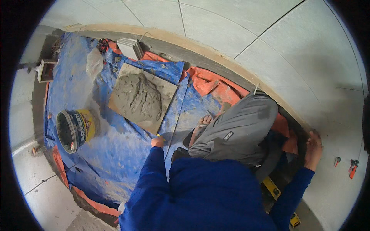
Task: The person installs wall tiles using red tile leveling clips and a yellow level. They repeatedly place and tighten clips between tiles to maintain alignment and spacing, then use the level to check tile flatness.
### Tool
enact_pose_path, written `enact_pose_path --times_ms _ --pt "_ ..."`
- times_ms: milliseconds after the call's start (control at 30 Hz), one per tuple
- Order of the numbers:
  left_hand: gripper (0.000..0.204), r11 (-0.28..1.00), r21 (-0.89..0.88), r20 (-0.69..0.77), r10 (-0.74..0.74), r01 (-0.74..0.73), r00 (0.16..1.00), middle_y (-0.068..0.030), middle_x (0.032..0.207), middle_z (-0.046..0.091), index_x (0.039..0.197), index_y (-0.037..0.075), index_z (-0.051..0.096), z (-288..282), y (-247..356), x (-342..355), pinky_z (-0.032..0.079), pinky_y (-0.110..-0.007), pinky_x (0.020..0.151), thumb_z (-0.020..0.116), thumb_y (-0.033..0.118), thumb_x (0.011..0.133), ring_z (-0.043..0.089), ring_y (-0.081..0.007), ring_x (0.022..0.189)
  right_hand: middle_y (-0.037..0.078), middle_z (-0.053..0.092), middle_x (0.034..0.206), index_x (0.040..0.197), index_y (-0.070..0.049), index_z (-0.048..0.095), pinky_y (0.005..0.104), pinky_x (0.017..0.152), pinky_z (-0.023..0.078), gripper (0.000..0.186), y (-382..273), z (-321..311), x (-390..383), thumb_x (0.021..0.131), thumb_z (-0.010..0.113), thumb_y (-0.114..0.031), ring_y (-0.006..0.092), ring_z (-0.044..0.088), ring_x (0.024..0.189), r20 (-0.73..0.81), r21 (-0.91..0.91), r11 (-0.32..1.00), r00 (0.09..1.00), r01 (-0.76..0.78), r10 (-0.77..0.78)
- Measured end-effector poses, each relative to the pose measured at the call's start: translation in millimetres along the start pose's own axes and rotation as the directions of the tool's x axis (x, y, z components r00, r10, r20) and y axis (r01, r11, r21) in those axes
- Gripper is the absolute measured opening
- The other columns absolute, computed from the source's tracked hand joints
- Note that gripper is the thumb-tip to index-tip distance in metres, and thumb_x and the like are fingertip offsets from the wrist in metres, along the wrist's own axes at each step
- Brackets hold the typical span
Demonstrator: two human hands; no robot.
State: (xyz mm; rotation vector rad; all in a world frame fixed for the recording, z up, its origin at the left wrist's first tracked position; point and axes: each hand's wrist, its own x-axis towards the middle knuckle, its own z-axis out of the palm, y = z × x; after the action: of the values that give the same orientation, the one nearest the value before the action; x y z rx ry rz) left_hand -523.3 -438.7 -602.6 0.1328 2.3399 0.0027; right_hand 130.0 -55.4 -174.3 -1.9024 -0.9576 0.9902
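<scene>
My left hand (157,142) is closed round a small yellow thing, of which only the tip shows above the fist. It is just off the near edge of a square board (168,90) that carries a spread heap of wet grey mortar (138,98). Against the pale tiled wall at the right, my right hand (314,150) lies with its fingers stretched out along the lower wooden strip, holding nothing. Beside my right forearm a yellow spirit level (272,188) shows in part, the rest hidden behind my arm and body.
A blue tarpaulin (111,165) covers the floor, with orange sheeting (210,82) along the wall. At the left a yellow and black bucket (73,131) stands tilted in view. Stacked tiles (130,48) lean at the back. Red tile clips (353,168) sit on the right wall.
</scene>
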Motion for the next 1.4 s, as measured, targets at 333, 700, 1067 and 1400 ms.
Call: enact_pose_path --times_ms 333,700,1067,1400 --pt "0.036 0.416 0.636 0.460 0.472 -0.650 0.752 -0.0230 0.090 0.074 0.095 -0.002 0.069 0.2 -1.5 20.1 0.054 -0.047 0.065 0.062 0.034 0.096 0.072 -0.0376 0.080 0.006 0.071 0.116 0.126 -0.002 0.065 0.0282 0.079 0.047 0.036 0.2 -11.1 2.2 0.095 0.063 -0.021 0.0117 0.058 0.084 -0.019 0.289 0.955 0.997 -0.063 0.072" --pt "0.015 0.738 -0.607 0.279 0.545 -0.295 0.791 -0.0048 0.074 0.064 0.091 0.004 0.067 -152.5 221.2 -227.9 0.038 -0.028 0.047 0.062 0.018 0.094 0.053 -0.0097 0.055 0.004 0.073 0.097 0.123 -0.004 0.069 0.0253 0.069 0.052 0.029 -21.0 104.4 -96.5 0.095 0.065 -0.008 0.0104 0.063 0.076 0.063 -0.086 0.935 0.939 0.343 -0.339" --pt "0.011 -0.182 -0.266 0.025 0.980 -0.947 -0.196 -0.0126 0.092 0.073 0.097 -0.003 0.073 -145.2 379.0 -440.6 0.053 -0.031 0.078 0.075 0.002 0.087 0.069 -0.0203 0.086 0.006 0.065 0.092 0.094 -0.007 0.065 0.0423 0.087 0.046 0.015 -58.1 165.1 -145.0 0.089 0.059 -0.020 0.0256 0.063 0.096 0.488 -0.307 0.288 0.410 0.907 -0.771" --pt "0.017 0.375 -0.647 0.392 0.910 -0.664 0.133 -0.0006 0.080 0.067 0.095 0.007 0.067 -116.6 399.5 -457.8 0.041 -0.023 0.054 0.072 0.023 0.097 0.055 -0.0082 0.060 0.012 0.067 0.079 0.104 -0.002 0.068 0.0400 0.066 0.050 0.019 42.9 46.7 -11.4 0.097 0.065 -0.019 0.0242 0.066 0.074 -0.509 0.141 0.871 0.789 0.471 -0.344"
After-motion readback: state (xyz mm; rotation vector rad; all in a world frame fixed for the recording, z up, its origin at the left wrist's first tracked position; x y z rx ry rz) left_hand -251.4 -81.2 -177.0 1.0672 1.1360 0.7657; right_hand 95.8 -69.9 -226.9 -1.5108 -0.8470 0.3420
